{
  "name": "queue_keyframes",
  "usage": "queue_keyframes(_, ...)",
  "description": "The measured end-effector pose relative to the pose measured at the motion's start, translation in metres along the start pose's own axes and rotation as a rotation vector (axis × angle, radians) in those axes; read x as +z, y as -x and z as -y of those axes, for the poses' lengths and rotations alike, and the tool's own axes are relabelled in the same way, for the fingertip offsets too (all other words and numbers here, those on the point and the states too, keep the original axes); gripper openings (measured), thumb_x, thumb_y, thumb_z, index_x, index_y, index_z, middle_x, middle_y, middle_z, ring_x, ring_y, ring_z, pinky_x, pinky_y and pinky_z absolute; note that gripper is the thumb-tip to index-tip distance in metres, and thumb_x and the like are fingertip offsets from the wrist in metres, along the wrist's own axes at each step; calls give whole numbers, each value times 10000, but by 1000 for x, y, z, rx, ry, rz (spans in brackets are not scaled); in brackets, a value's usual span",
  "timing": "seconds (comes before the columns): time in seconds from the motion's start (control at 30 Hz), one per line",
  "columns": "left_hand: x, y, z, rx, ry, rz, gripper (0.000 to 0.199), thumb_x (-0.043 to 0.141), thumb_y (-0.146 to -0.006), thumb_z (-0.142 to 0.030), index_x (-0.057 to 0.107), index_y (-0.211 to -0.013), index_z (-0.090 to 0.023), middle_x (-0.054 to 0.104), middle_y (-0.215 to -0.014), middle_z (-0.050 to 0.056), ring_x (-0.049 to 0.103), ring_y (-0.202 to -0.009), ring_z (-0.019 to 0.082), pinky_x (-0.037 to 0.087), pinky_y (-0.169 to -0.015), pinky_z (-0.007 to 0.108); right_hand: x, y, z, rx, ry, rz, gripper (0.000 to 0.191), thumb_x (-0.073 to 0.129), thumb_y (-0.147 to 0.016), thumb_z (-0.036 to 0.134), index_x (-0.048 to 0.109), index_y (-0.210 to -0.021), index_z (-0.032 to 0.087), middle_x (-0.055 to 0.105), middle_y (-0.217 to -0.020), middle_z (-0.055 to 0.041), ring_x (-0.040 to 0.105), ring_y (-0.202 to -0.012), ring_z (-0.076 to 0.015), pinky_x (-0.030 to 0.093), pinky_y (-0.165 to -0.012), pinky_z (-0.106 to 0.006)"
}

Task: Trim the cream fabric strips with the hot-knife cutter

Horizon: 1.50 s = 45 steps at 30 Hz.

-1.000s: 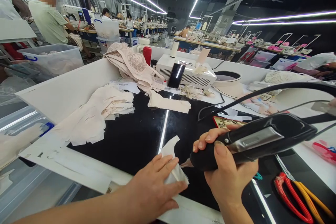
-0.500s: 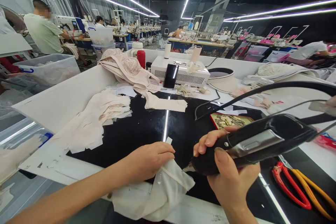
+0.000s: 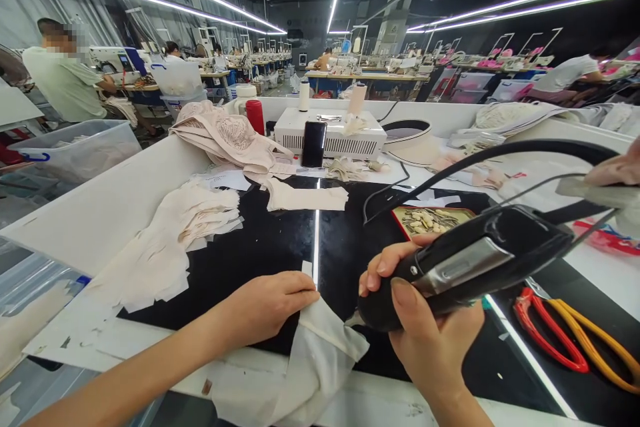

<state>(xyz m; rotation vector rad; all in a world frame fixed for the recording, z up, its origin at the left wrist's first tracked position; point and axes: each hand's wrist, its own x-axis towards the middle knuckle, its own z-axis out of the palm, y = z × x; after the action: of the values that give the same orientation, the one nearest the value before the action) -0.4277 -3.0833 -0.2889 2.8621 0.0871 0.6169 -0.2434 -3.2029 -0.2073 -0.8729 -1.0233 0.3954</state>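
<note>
The white-rimmed table with a glossy black top (image 3: pixel 270 247) has open room at its middle, right of the layered pale-beige fabric stack (image 3: pixel 155 253) along the left edge. The sheer cream cloth (image 3: pixel 325 353), pressed under the left hand (image 3: pixel 280 300) a second ago, now spills over the front edge, narrowly pinched in that grip. The rounded black handheld tool (image 3: pixel 530 240) fills the right hand's (image 3: pixel 430 340) grip, tip just beside the cloth. Red-and-orange-handled scissors (image 3: pixel 560 307) lie toward the right edge.

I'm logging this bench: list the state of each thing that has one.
Black corded handheld tool, gripped by right hand
Sheer cream cloth, pinched by left hand
Black rectangular phone, upright, screen dark
Red-and-orange-handled metal scissors, lying down, unheld
Shallow red-rimmed tray, uncovered, holding small pieces
Red cylindrical bottle, upright
</note>
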Motion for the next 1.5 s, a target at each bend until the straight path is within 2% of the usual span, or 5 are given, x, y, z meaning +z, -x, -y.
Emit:
queue_keyframes(0.17,-9,-1,-13,-24,-129,76,509,495,-913,46,562,-1378,-149,661,-1330,96,672,-1181,208,615,-952,289,1,1,1,-7,-2,19,376,800,-926,271,584,-1232,299,670,-868,33,665,-632,-142,590,-571,-310)
queue_keyframes(0.3,-15,-5,-32,-53,-241,111,364,603,-1017,-205,551,-1377,-208,659,-1202,120,697,-1001,256,641,-812,373,4,0,2,-18,-8,-1,375,808,-918,275,579,-1215,289,670,-847,35,655,-612,-138,590,-560,-301)
queue_keyframes(0.4,-15,-9,-40,-36,-263,116,416,675,-1013,-427,552,-1372,-257,652,-1166,132,692,-1039,286,631,-899,450,5,0,3,-16,-6,-17,379,815,-911,282,580,-1209,287,673,-842,34,651,-604,-139,583,-547,-299)
queue_keyframes(0.53,-10,-8,-42,-36,-266,110,556,728,-961,-532,520,-1423,-305,642,-1203,147,658,-1207,321,580,-1031,518,6,1,3,-9,-3,-31,381,823,-902,284,581,-1196,285,677,-844,34,648,-602,-138,578,-546,-298)
queue_keyframes(1.5,8,-1,-43,-48,-244,30,575,712,-953,-574,540,-1421,-287,597,-1287,179,604,-1283,358,522,-1091,507,11,-2,-7,18,29,-51,372,803,-899,294,569,-1189,298,652,-845,36,640,-630,-163,575,-563,-327)
